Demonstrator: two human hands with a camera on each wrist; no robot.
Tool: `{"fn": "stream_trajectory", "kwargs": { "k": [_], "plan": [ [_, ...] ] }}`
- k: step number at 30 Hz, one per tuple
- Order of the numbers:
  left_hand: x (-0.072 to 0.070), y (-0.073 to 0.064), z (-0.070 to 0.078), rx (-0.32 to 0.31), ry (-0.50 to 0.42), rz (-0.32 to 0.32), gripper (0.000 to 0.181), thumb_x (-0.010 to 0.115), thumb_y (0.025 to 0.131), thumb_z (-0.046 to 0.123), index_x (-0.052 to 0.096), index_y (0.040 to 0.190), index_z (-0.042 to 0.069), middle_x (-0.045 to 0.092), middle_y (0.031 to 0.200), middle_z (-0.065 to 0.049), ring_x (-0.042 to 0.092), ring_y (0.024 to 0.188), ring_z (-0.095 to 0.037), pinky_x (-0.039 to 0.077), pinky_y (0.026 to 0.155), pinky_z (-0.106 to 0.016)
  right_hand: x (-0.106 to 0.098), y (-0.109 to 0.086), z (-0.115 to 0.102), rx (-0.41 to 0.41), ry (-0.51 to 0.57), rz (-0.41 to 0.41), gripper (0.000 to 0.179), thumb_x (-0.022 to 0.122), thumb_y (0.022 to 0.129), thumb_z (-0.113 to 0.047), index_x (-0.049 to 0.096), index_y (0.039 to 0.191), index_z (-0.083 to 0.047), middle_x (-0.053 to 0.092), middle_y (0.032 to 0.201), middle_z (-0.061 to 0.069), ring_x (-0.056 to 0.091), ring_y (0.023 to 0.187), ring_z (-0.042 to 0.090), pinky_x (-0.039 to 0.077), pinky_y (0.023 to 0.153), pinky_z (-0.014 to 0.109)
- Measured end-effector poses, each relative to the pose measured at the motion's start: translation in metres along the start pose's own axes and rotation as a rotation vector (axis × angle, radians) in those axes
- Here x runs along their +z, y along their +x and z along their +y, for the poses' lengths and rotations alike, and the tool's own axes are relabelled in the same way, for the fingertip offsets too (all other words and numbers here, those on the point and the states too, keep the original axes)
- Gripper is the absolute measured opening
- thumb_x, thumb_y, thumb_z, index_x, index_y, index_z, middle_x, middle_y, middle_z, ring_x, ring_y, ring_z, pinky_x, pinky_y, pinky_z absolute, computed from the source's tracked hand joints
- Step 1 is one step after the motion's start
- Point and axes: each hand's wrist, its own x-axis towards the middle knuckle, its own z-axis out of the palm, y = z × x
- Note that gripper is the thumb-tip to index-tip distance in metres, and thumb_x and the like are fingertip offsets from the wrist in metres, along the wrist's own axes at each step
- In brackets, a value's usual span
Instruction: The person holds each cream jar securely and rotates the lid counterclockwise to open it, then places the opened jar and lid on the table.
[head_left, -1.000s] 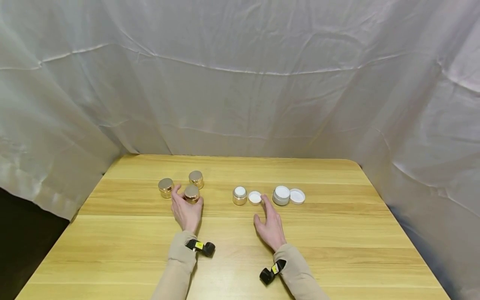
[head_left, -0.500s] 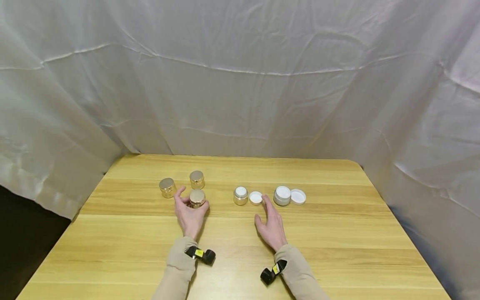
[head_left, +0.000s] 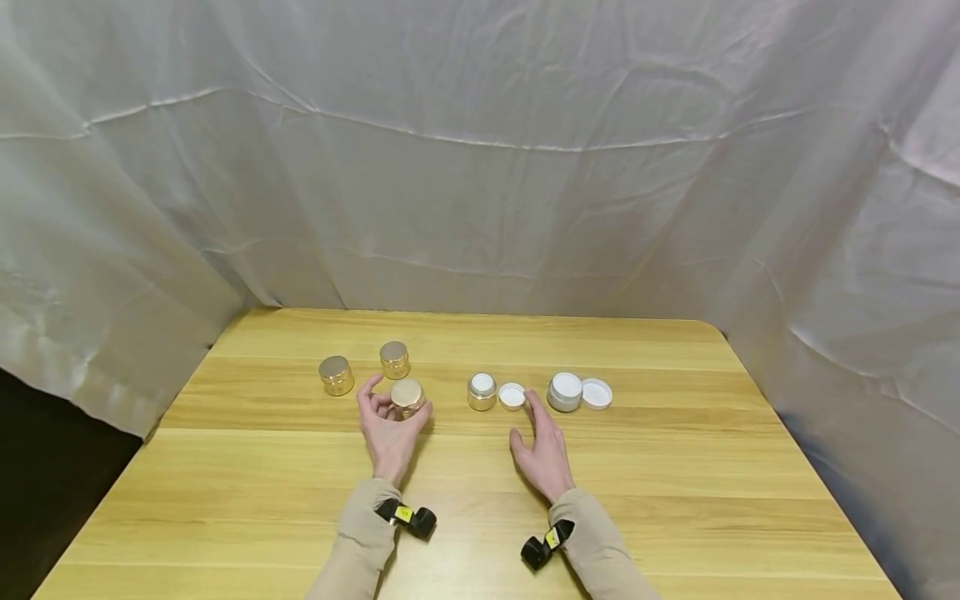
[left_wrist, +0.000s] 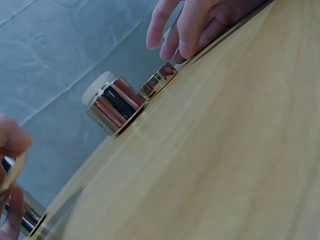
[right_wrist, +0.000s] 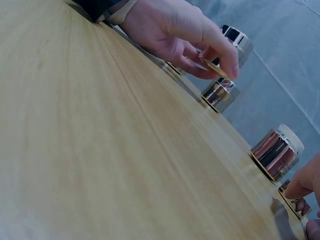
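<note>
My left hand [head_left: 392, 433] grips a gold cosmetic jar [head_left: 407, 395] with its lid on, thumb and fingers around the side. In the right wrist view the held jar [right_wrist: 216, 67] is tilted and raised above the table. My right hand [head_left: 545, 454] lies with relaxed fingers, its index fingertip right at a small white-lined lid [head_left: 512, 396]. Between the hands stands an uncovered gold jar [head_left: 482, 393] with a white top; the left wrist view shows its clear rim and shiny body. Only fingertips of my left hand [left_wrist: 11, 137] appear at that view's left edge.
Two more lidded gold jars [head_left: 337, 375] [head_left: 394, 359] stand at the back left. Right of centre is a wider uncovered jar [head_left: 564, 391], its upturned lid [head_left: 596, 393] beside it. A grey curtain [head_left: 480, 208] hangs behind the wooden table [head_left: 480, 533].
My left hand has lifted the gold jar from beside the other two and moved it right and slightly nearer. The right hand has stayed at the small lid.
</note>
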Motion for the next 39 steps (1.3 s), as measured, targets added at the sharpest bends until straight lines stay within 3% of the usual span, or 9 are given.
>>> {"fn": "stream_trajectory", "kwargs": {
  "k": [7,13,21,27,31,35,39],
  "plan": [
    [0.002,-0.001,-0.001,-0.041,-0.183,-0.08,0.093,0.081,0.063,-0.018,0.037,0.142,0.002,0.052,0.091,0.008,0.062,0.09,-0.005,0.055,0.084,-0.015,0.0,0.0,0.0,0.001,0.02,-0.001,0.065,0.064,0.09,-0.003,0.04,0.15,0.001,0.043,0.155,0.025,0.047,0.14,0.042,0.034,0.121,0.056],
    [0.007,-0.008,0.003,-0.085,-0.286,-0.142,0.09,0.077,0.064,-0.021,0.036,0.141,0.0,0.06,0.093,0.012,0.066,0.091,-0.003,0.057,0.084,-0.017,-0.001,-0.001,0.0,-0.006,0.051,0.001,0.065,0.064,0.089,-0.001,0.04,0.15,0.002,0.042,0.155,0.026,0.052,0.136,0.041,0.037,0.12,0.053],
    [0.011,-0.016,0.002,-0.093,-0.402,-0.241,0.083,0.071,0.066,-0.025,0.036,0.139,-0.006,0.068,0.102,0.01,0.068,0.097,-0.004,0.058,0.086,-0.017,0.0,0.0,0.0,-0.036,0.114,0.041,0.062,0.063,0.089,0.003,0.042,0.147,0.005,0.045,0.152,0.029,0.055,0.132,0.045,0.045,0.114,0.049],
    [0.011,-0.019,0.004,-0.147,-0.465,-0.34,0.063,0.069,0.071,-0.022,0.051,0.126,0.003,0.071,0.111,0.008,0.069,0.104,-0.006,0.058,0.094,-0.02,0.001,-0.001,-0.001,-0.083,0.144,0.097,0.058,0.064,0.087,0.006,0.047,0.143,0.005,0.05,0.146,0.029,0.057,0.128,0.045,0.049,0.11,0.049],
    [0.011,-0.02,0.003,-0.209,-0.519,-0.423,0.052,0.065,0.073,-0.022,0.056,0.111,0.012,0.073,0.11,0.006,0.069,0.097,-0.007,0.058,0.094,-0.021,0.002,0.0,0.0,-0.113,0.174,0.131,0.057,0.065,0.086,0.009,0.049,0.14,0.006,0.053,0.143,0.028,0.058,0.127,0.045,0.051,0.108,0.049],
    [0.012,-0.022,0.003,-0.234,-0.543,-0.508,0.05,0.063,0.075,-0.021,0.06,0.109,0.015,0.074,0.108,0.006,0.067,0.09,-0.006,0.059,0.092,-0.021,0.003,0.0,0.0,-0.156,0.23,0.177,0.055,0.065,0.084,0.014,0.052,0.137,0.008,0.056,0.139,0.029,0.059,0.123,0.046,0.052,0.106,0.051],
    [0.011,-0.023,0.003,-0.247,-0.591,-0.596,0.05,0.064,0.078,-0.017,0.062,0.114,0.017,0.074,0.112,0.004,0.068,0.098,-0.008,0.058,0.095,-0.022,0.004,0.0,-0.005,-0.214,0.263,0.235,0.05,0.063,0.081,0.022,0.057,0.129,0.012,0.06,0.128,0.033,0.063,0.112,0.048,0.056,0.097,0.055]
  ]
}}
